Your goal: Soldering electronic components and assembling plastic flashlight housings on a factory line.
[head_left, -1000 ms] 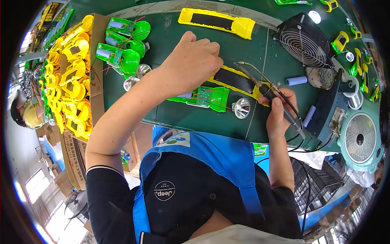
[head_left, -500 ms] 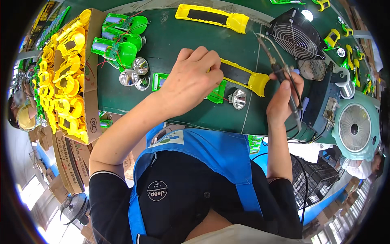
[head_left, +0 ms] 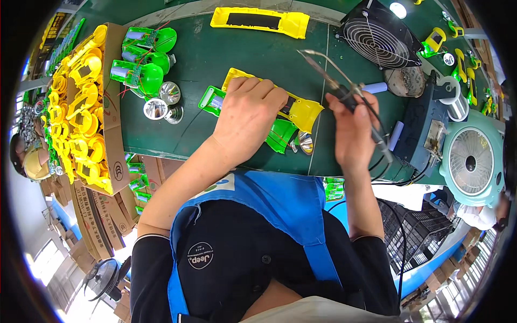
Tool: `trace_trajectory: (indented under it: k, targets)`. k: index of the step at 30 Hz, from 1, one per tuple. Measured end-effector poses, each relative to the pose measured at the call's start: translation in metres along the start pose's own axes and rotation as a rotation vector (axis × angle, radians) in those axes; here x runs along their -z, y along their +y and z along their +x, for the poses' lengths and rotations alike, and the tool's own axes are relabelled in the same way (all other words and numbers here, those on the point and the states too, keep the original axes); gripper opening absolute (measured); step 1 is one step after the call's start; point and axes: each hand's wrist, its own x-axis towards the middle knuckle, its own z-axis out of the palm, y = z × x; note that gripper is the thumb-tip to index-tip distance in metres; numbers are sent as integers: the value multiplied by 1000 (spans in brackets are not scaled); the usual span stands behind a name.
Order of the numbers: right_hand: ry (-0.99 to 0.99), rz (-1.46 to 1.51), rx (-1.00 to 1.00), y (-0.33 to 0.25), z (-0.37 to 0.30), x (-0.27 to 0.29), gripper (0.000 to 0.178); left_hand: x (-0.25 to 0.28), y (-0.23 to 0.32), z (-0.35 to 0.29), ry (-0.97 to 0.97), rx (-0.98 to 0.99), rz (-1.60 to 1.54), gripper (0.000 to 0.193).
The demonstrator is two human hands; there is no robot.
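My left hand is closed over a yellow plastic casing with a dark panel in its middle; the fingertips are hidden behind the hand. Under and beside it lies a green casing with a battery cell at its left end and a shiny round reflector near its right end. Raised to the right, my right hand grips a soldering iron, its tip pointing up and left, with a thin curved metal tube alongside. The tip touches nothing.
A second yellow casing lies at the back. Green casings with wires and loose reflectors sit left, beside a carton of yellow parts. Right are a black fan, loose battery cells, a soldering station and a pale green fan.
The yellow casing has shifted left and now lies over part of the green casing, with my left hand on it. My right hand has moved left with the soldering iron.
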Motion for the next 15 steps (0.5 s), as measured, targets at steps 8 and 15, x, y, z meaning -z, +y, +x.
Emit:
trace_trajectory:
  k: [8, 15]
  targets:
    - [-130, -479, -361, -39, 14, 32, 24, 13, -10, 18, -285, -118, 57, 3]
    - [-148, -550, -404, -45, 18, 25, 17, 16, -9, 22, -307, -145, 56, 7]
